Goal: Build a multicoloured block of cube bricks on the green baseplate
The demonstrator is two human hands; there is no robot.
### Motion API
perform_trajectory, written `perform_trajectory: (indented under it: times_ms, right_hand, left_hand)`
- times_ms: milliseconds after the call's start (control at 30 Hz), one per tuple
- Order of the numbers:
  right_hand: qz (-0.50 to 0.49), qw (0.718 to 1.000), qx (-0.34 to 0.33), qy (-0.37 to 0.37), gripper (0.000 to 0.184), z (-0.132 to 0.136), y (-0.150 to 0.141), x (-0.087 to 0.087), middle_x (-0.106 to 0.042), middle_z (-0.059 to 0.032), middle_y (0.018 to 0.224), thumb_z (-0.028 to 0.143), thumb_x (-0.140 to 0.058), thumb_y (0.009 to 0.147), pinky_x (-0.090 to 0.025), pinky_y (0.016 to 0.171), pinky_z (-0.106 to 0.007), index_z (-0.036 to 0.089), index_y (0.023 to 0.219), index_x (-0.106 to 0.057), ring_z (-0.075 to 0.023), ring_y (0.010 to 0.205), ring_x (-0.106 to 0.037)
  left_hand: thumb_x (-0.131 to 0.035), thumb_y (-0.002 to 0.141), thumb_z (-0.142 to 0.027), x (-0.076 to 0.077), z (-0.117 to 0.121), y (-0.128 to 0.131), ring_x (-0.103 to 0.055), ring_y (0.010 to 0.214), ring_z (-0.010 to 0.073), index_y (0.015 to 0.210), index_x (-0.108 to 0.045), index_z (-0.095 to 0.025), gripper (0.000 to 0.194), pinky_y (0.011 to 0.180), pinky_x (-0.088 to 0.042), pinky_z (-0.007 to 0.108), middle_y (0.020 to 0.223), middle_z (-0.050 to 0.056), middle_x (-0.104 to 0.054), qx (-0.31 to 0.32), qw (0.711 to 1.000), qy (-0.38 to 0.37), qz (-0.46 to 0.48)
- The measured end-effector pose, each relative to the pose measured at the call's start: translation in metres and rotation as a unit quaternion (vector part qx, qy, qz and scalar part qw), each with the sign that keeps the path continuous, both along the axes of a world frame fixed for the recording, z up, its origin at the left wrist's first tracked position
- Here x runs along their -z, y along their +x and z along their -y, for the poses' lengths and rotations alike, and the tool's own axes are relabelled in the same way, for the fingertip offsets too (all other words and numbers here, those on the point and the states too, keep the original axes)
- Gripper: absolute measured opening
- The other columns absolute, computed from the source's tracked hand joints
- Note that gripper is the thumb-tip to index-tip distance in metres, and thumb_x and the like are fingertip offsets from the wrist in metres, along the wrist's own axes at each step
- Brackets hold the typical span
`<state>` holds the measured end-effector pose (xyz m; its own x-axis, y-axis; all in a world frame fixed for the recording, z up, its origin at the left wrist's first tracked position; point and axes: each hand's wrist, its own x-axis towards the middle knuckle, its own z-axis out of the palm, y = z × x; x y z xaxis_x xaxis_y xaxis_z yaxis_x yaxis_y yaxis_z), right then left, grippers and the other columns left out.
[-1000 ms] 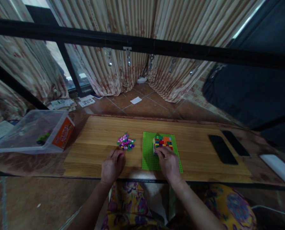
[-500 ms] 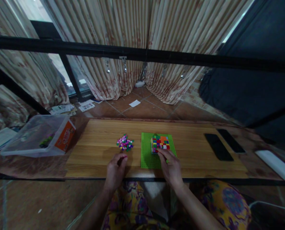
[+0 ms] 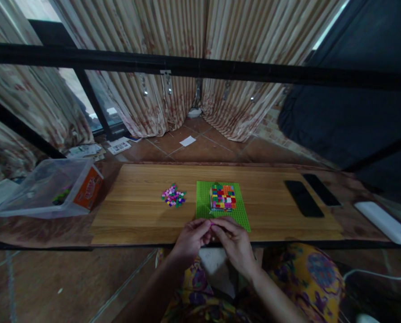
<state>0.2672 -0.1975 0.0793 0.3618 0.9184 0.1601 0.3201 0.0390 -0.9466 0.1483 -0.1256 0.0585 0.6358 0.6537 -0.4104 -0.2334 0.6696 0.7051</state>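
My left hand [image 3: 192, 236] and my right hand [image 3: 234, 241] meet fingertip to fingertip at the front edge of the green baseplate [image 3: 203, 206]. Between their pinched fingers shows a tiny pink brick [image 3: 211, 223], mostly covered. Just beyond the fingers, a block built of many-coloured toy bricks [image 3: 223, 197] stands on the baseplate, its top a patchwork of red, yellow, orange, green and white. Left of the baseplate lies a loose heap of small bricks [image 3: 173, 196], mainly pink, purple and green.
The wooden board [image 3: 136, 220] carries all this. A black phone [image 3: 304, 198] lies on its right, with another dark slab [image 3: 321, 189] beyond. A white power strip [image 3: 382, 224] is at far right. On the left stands a clear plastic box [image 3: 35, 197] with an orange label.
My left hand has moved right with the pink brick. My right hand has drawn back from the brick block, and the two hands now meet. The view has shifted slightly.
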Motion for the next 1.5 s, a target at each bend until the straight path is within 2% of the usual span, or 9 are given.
perform_trajectory:
  times_ms: [467,600,700,833,967,1100,1233,1500]
  right_hand:
    - [0.064,0.996,0.03,0.056,0.014,0.004,0.004,0.004,-0.067,-0.003,0.092,0.027,-0.06,0.09,-0.052,0.076,-0.029,0.027,0.099,-0.071,-0.0165,0.087,-0.064]
    - [0.092,0.993,0.035,0.064,0.014,0.005,0.005,0.004,-0.067,-0.0036,0.093,0.026,-0.058,0.091,-0.053,0.077,-0.029,0.026,0.099,-0.07,-0.0168,0.088,-0.064]
    - [0.133,0.988,0.048,0.061,0.015,0.001,0.013,0.005,-0.067,-0.0044,0.094,0.027,-0.058,0.091,-0.053,0.078,-0.03,0.025,0.098,-0.071,-0.0172,0.089,-0.064]
    - [0.246,0.961,0.115,0.061,0.017,-0.013,0.032,0.011,-0.066,-0.0065,0.095,0.03,-0.059,0.091,-0.052,0.081,-0.035,0.023,0.094,-0.074,-0.0196,0.089,-0.062]
    - [0.357,0.92,0.142,0.075,0.021,-0.028,0.045,0.02,-0.065,-0.0081,0.096,0.033,-0.057,0.092,-0.052,0.081,-0.038,0.024,0.092,-0.075,-0.0222,0.092,-0.059]
    - [0.398,0.904,0.138,0.079,0.023,-0.036,0.048,0.027,-0.065,-0.0091,0.099,0.032,-0.055,0.093,-0.052,0.079,-0.038,0.023,0.092,-0.076,-0.0222,0.092,-0.057]
    - [0.409,0.9,0.131,0.072,0.023,-0.041,0.048,0.03,-0.065,-0.0092,0.102,0.03,-0.054,0.093,-0.052,0.079,-0.038,0.023,0.093,-0.076,-0.0226,0.092,-0.056]
    - [0.417,0.895,0.129,0.096,0.018,-0.048,0.051,0.035,-0.067,-0.0072,0.103,0.026,-0.058,0.091,-0.05,0.08,-0.037,0.022,0.089,-0.076,-0.0222,0.092,-0.056]
  left_hand:
    - [-0.082,0.059,-0.047,-0.012,0.003,0.009,-0.042,0.051,0.004,0.068,-0.06,-0.012,0.042,0.053,-0.032,0.019,0.056,-0.004,-0.051,-0.02,0.999,-0.037,0.0]
    - [-0.08,0.061,-0.049,-0.013,0.005,0.011,-0.042,0.05,0.0042,0.067,-0.06,-0.012,0.042,0.051,-0.032,0.019,0.055,-0.004,-0.05,-0.009,1.0,-0.023,-0.005]
    - [-0.076,0.064,-0.053,-0.01,0.002,0.011,-0.044,0.051,0.0045,0.073,-0.063,-0.012,0.043,0.051,-0.032,0.019,0.061,-0.003,-0.053,-0.019,0.999,0.023,-0.044]
    - [-0.067,0.072,-0.054,0.0,-0.008,0.01,-0.045,0.051,0.0061,0.102,-0.066,-0.014,0.05,0.05,-0.034,0.02,0.065,-0.003,-0.055,-0.05,0.982,0.129,-0.131]
    - [-0.058,0.082,-0.045,0.01,-0.014,0.011,-0.053,0.062,0.0108,0.125,-0.058,-0.017,0.051,0.06,-0.042,0.023,0.071,-0.001,-0.059,-0.026,0.946,0.254,-0.197]
    - [-0.048,0.088,-0.035,0.01,-0.012,0.016,-0.059,0.072,0.0153,0.136,-0.049,-0.02,0.05,0.074,-0.047,0.029,0.078,0.002,-0.064,0.024,0.902,0.352,-0.25]
    - [-0.044,0.089,-0.031,0.006,-0.011,0.022,-0.062,0.077,0.0186,0.135,-0.05,-0.021,0.048,0.082,-0.048,0.034,0.082,0.004,-0.067,0.046,0.876,0.392,-0.278]
    - [-0.041,0.09,-0.029,0.007,-0.008,0.027,-0.064,0.096,0.0214,0.139,-0.046,-0.021,0.049,0.096,-0.045,0.038,0.1,0.007,-0.07,0.07,0.856,0.412,-0.304]
